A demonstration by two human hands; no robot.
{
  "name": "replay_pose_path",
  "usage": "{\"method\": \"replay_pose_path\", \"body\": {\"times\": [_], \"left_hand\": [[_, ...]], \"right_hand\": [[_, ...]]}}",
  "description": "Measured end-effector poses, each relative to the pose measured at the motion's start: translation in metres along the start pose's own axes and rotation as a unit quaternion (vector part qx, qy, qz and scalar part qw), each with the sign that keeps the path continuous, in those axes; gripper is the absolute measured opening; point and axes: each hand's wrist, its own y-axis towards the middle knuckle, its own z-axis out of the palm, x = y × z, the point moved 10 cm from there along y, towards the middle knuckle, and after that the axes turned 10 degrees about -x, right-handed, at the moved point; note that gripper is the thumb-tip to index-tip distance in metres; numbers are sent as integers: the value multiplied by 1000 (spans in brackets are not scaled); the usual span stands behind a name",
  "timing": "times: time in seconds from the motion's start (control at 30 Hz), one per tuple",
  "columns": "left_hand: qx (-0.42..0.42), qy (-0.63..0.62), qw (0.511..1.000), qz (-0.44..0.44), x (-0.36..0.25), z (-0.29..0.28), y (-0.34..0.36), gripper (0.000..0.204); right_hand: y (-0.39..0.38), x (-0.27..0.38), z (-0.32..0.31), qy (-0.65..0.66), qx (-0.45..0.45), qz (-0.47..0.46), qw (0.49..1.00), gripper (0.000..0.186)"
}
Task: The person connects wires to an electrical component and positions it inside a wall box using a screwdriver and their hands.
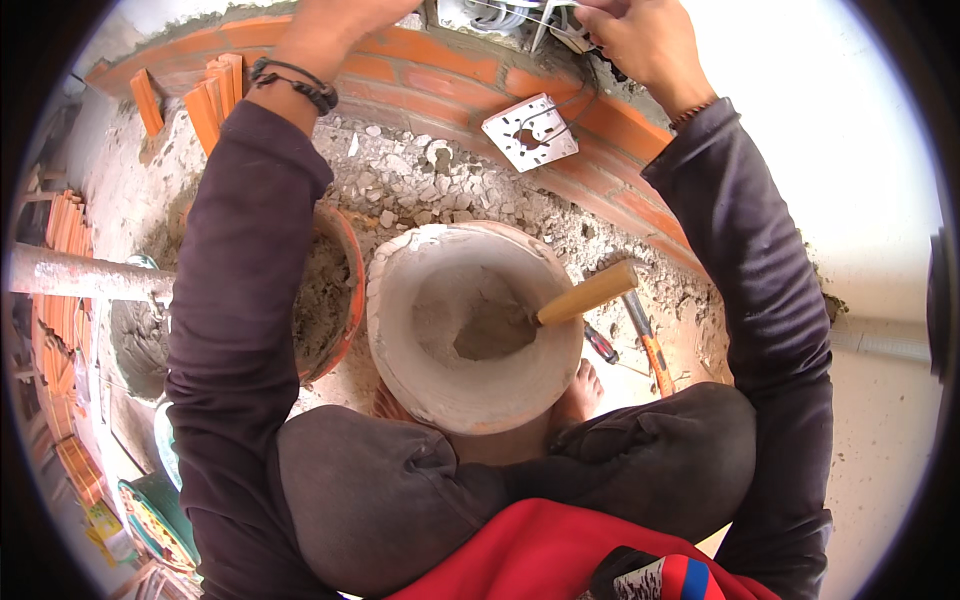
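My left hand [350, 20] reaches to the top edge, its fingers out of frame. My right hand [640, 45] is at a recess in the brick wall [430, 75], fingers curled beside pale and dark wires [510, 20]; what they hold is unclear. Below hangs a white square perforated plate [505, 132] with a dark cable through it. Between my feet sits a whitish mixing bowl [430, 400] with grey material and a wooden-handled trowel [585, 295] resting in it.
An orange bucket of mortar [330, 320] sits left of the bowl, beside a pale pole [90, 275]. A hammer [650, 340] and screwdriver [600, 345] lie right. Rubble [430, 165] lines the wall's foot. Loose bricks [210, 100] stand left, with stacked ones [60, 280] beyond.
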Motion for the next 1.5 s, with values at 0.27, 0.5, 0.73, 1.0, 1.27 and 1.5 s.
{"method": "replay_pose_path", "body": {"times": [0.27, 0.5, 0.73, 1.0, 1.27, 1.5], "left_hand": [[-44, -35, 996, -76, 17, -10, 5, 18], [-60, -34, 994, -83, 14, -13, 7, 18], [-87, -80, 985, -123, 25, -24, 8, 21], [-90, -177, 969, -145, 51, -23, 8, 22], [-104, -240, 945, -197, 55, -31, 2, 18], [-128, -311, 906, -257, 70, -30, -9, 15]], "right_hand": [[5, 5, 10, -23, -8, -44, 999, 11], [-3, -8, 10, 5, -40, 20, 999, 12], [-8, 2, 9, 25, -72, -58, 995, 10], [-4, -25, 22, 115, -37, 69, 990, 8], [-5, 1, 9, 19, -61, -66, 996, 3], [0, 3, 8, -49, -73, -57, 994, 8]]}}
